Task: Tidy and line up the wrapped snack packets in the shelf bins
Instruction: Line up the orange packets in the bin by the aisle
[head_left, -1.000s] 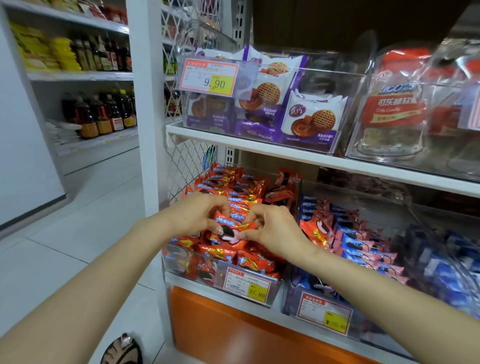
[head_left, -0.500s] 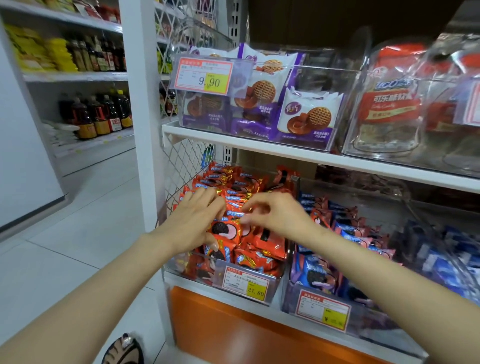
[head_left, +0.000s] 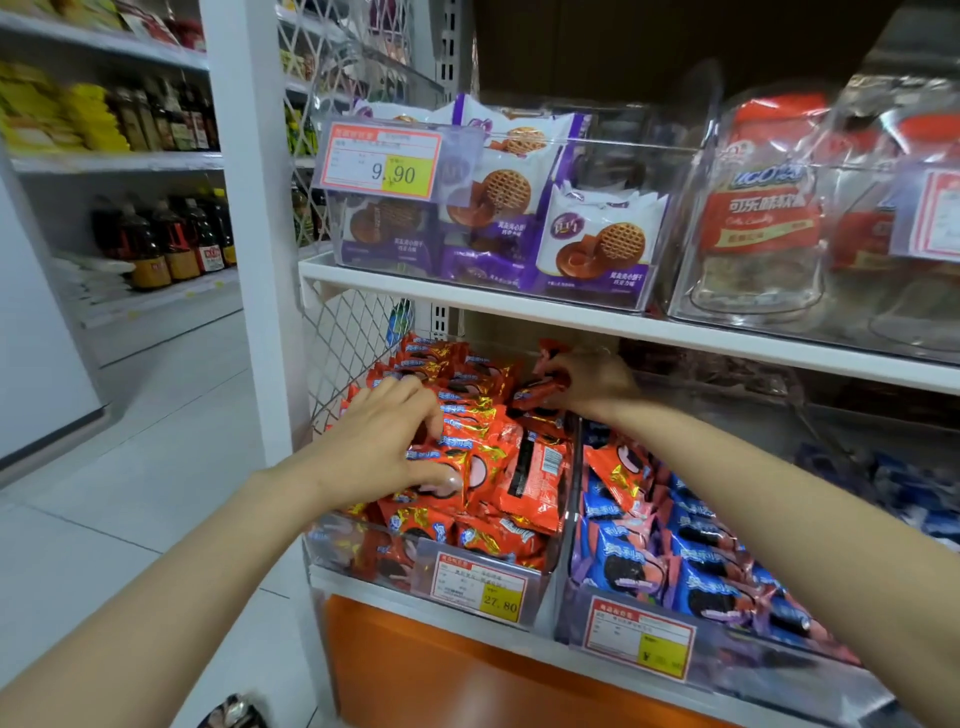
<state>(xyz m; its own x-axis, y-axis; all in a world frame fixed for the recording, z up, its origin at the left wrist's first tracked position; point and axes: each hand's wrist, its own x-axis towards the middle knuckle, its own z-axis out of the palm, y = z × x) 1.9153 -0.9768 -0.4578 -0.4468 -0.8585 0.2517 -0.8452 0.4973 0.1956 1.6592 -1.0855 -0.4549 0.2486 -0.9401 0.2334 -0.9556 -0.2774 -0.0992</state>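
Observation:
A clear shelf bin (head_left: 358, 545) on the lower shelf is heaped with several red wrapped snack packets (head_left: 493, 467). My left hand (head_left: 384, 441) lies on the front of the pile, thumb and fingers pinching one red packet with a pink biscuit picture. My right hand (head_left: 592, 384) reaches to the back right corner of the same bin and grips a red packet (head_left: 540, 389) there. The neighbouring bin (head_left: 576, 613) to the right holds blue wrapped packets (head_left: 691, 566) with a few red ones (head_left: 618, 467) mixed in.
The upper shelf (head_left: 571, 319) hangs just over my right hand, carrying a bin of purple biscuit packs (head_left: 597, 244) and clear bins of red bags (head_left: 763, 208). A white upright post (head_left: 254, 208) and wire mesh (head_left: 343, 338) stand left of the bin. Bottles (head_left: 171, 239) line shelves across the aisle.
My right hand moved from the middle of the pile up to the bin's back right corner and took a packet there. My left hand shifted slightly forward onto a front packet.

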